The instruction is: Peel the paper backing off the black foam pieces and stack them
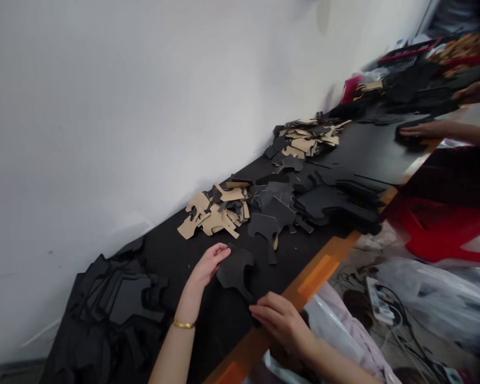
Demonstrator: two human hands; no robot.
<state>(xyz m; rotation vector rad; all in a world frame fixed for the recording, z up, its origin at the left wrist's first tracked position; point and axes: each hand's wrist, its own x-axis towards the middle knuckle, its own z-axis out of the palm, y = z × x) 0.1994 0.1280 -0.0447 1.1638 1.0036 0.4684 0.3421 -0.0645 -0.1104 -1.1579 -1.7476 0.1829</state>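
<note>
A flat black cut-out piece (235, 268) with a curved notch and a narrow tail is held between my hands above the dark table. My left hand (211, 264), with a gold bangle at its wrist, grips the upper left edge. Fingers of my right hand (280, 318) pinch the narrow tail end near the table's front edge. Just beyond lies a similar black piece (265, 228) at the front of a loose heap of black pieces (278, 200). Beside that heap are tan-faced pieces (216, 220).
A stack of black pieces (130, 296) lies at the left, with larger black sheets (332, 197) toward the right. Farther back is another mixed pile (302, 141). A co-worker's hand (426, 129) rests on dark material. A red stool (432, 229) and a power strip (378, 301) are below.
</note>
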